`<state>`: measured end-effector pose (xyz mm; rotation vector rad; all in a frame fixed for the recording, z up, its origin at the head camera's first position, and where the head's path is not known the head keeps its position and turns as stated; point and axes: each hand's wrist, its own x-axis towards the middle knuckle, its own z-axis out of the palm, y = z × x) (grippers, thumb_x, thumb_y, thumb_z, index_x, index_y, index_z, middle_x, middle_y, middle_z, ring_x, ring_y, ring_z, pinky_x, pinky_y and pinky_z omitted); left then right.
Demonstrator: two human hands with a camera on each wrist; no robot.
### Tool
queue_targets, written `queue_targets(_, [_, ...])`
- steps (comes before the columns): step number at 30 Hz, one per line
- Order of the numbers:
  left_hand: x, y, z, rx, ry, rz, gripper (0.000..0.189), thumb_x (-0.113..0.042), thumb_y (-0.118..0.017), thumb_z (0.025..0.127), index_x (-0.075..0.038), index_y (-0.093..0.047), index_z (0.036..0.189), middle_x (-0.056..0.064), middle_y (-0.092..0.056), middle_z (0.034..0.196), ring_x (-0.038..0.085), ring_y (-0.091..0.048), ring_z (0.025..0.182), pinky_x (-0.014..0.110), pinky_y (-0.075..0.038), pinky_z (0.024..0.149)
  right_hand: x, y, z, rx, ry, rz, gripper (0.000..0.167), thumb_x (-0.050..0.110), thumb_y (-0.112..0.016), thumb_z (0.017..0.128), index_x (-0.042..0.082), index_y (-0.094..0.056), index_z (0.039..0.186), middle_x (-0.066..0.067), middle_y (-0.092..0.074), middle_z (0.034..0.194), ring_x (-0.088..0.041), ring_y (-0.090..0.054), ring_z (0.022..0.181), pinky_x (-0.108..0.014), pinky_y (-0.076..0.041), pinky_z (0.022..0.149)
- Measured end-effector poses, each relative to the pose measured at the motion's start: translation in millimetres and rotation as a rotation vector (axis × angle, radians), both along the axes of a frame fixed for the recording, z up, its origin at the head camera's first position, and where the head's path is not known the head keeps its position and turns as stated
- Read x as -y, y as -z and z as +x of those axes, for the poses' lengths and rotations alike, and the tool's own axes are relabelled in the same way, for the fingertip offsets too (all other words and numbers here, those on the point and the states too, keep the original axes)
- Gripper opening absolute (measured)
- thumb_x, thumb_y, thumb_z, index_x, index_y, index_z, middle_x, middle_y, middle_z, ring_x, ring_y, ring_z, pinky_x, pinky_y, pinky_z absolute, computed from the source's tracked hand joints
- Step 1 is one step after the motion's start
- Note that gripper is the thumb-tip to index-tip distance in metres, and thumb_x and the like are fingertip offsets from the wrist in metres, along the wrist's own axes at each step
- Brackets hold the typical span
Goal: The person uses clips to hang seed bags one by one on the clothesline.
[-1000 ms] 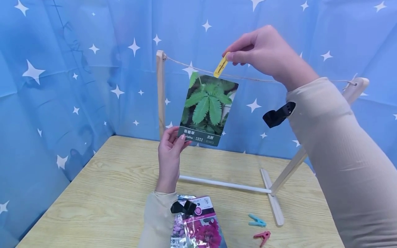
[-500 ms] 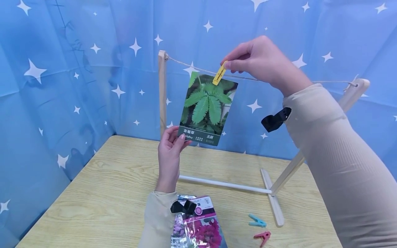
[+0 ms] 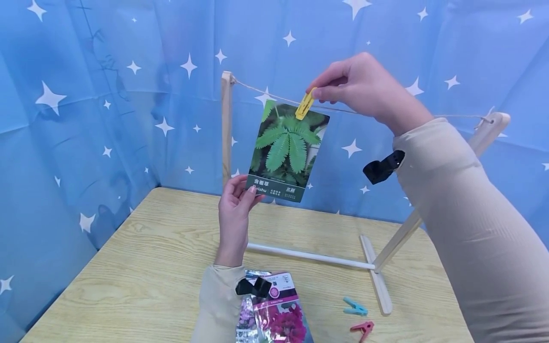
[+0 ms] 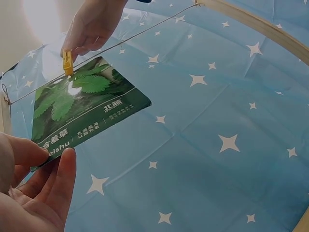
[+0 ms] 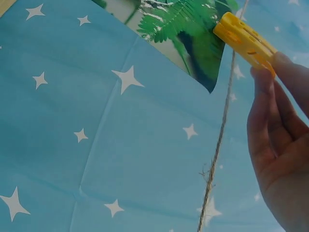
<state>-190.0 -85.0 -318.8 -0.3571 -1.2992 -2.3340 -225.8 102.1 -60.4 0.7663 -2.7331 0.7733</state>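
Note:
A green seed packet [image 3: 287,152] with a fern-like leaf picture is held up in front of the string [image 3: 343,110]. My left hand [image 3: 235,214] pinches its lower left corner between thumb and fingers. Above, my right hand [image 3: 364,88] pinches a yellow clothespin [image 3: 305,104] by its upper end. The clothespin's lower end overlaps the packet's top edge, close to the string. In the right wrist view the clothespin [image 5: 245,42] crosses the string at the packet's edge. The left wrist view shows the packet [image 4: 82,104] tilted, its top at the string.
A wooden stand with a left post [image 3: 226,128], a right post [image 3: 399,238] and a white crossbar [image 3: 309,255] carries the string. On the table [image 3: 141,267] lie more seed packets [image 3: 285,319], a blue clothespin [image 3: 355,306] and a red clothespin [image 3: 363,328]. A starry blue curtain [image 3: 184,28] hangs behind.
My right hand has come down with the yellow clothespin, whose lower end now reaches over the packet's top edge. The left hand and packet have stayed nearly still.

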Motion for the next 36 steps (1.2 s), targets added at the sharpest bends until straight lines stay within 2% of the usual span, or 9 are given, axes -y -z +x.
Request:
queue_targets(8, [-0.8, 0.3, -1.4, -0.007, -0.004, 0.006, 0.03, -0.004, -0.057, 0.086, -0.006, -0.049, 0.114, 0.012, -0.051, 0.096, 0.024, -0.055, 0.088, 0.049, -0.043, 0.084, -3.9, -4.3, 0.8, -0.075, -0.002, -0.051, 0.027, 0.037, -0.061, 0.081, 0.021, -0.068, 0.102, -0.002, -0.062, 0.099, -0.019, -0.05, 0.087, -0.03, -0.037, 0.072])
queue_targets(12, [-1.8, 0.4, -2.4, -0.017, -0.002, 0.011, 0.03, -0.003, -0.057, 0.086, -0.005, -0.049, 0.115, 0.013, -0.05, 0.096, 0.024, -0.054, 0.088, 0.051, -0.042, 0.084, -4.8, -6.8, 1.0, -0.072, 0.008, -0.096, 0.027, 0.035, -0.062, 0.081, 0.02, -0.068, 0.103, -0.003, -0.063, 0.098, -0.02, -0.05, 0.085, -0.03, -0.036, 0.07])
queue_targets(23, [-1.6, 0.5, -3.0, -0.004, -0.004, 0.007, 0.03, -0.003, -0.057, 0.086, -0.006, -0.05, 0.115, 0.014, -0.053, 0.099, 0.027, -0.056, 0.09, 0.041, -0.047, 0.081, -7.1, -7.4, 4.6, -0.011, -0.047, -0.222, 0.03, 0.032, -0.065, 0.08, 0.015, -0.067, 0.105, -0.007, -0.061, 0.102, -0.024, -0.05, 0.085, -0.03, -0.039, 0.074])
queue_targets(27, [-2.0, -0.2, -3.2, -0.014, 0.0, 0.013, 0.03, -0.003, -0.057, 0.086, -0.005, -0.049, 0.115, 0.015, -0.053, 0.1, 0.027, -0.055, 0.092, 0.038, -0.048, 0.08, -8.1, -8.1, 4.1, -0.021, -0.039, -0.231, 0.03, 0.032, -0.065, 0.08, 0.014, -0.067, 0.105, -0.007, -0.061, 0.103, -0.024, -0.05, 0.083, -0.03, -0.039, 0.074])
queue_targets(36, [-5.1, -1.0, -2.5, -0.013, -0.002, 0.003, 0.031, -0.002, -0.056, 0.086, -0.004, -0.049, 0.116, 0.015, -0.053, 0.101, 0.027, -0.055, 0.092, 0.037, -0.049, 0.079, -10.8, -7.4, -1.2, -0.035, 0.044, -0.189, 0.032, 0.035, -0.064, 0.08, 0.017, -0.067, 0.106, -0.003, -0.061, 0.104, -0.022, -0.051, 0.084, -0.031, -0.037, 0.074])
